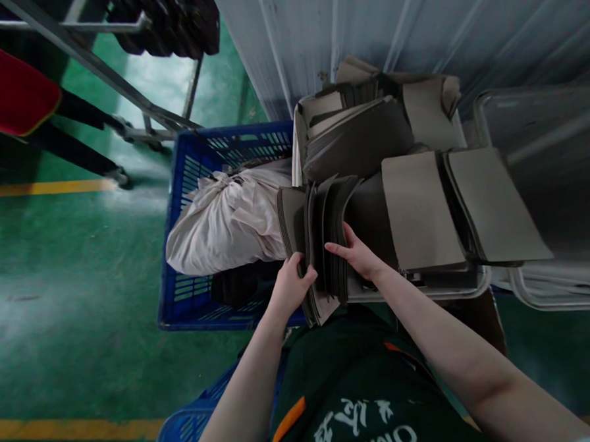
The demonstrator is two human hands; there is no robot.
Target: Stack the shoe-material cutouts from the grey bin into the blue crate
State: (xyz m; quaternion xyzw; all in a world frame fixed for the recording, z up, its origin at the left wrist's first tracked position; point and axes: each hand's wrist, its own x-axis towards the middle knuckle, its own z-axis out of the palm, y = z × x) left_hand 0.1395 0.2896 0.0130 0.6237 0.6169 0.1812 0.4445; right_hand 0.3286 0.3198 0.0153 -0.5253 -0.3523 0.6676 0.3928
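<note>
Thin, flexible dark grey sheets (336, 233) stand on edge in bunches near my waist, at the near left of a white tray. My left hand (293, 281) pinches the near part of the left bunch, thumb and fingers closed on the sheets. My right hand (355, 252) is on the right side of the bunch, its thumb and fingers around the upper edges of several sheets. Beside my right hand lie stacks of lighter grey sheets (421, 211), with another stack (496, 205) further right. More sheets (363, 139) lean in a white container beyond.
A blue crate (172, 300) on the left holds a tied white cloth bundle (230, 224). Part of another blue crate (185, 426) shows below. A metal rack (105, 72) with dark items is at upper left. A pale corrugated wall (305, 30) runs behind; a clear tray (565, 162) is at right.
</note>
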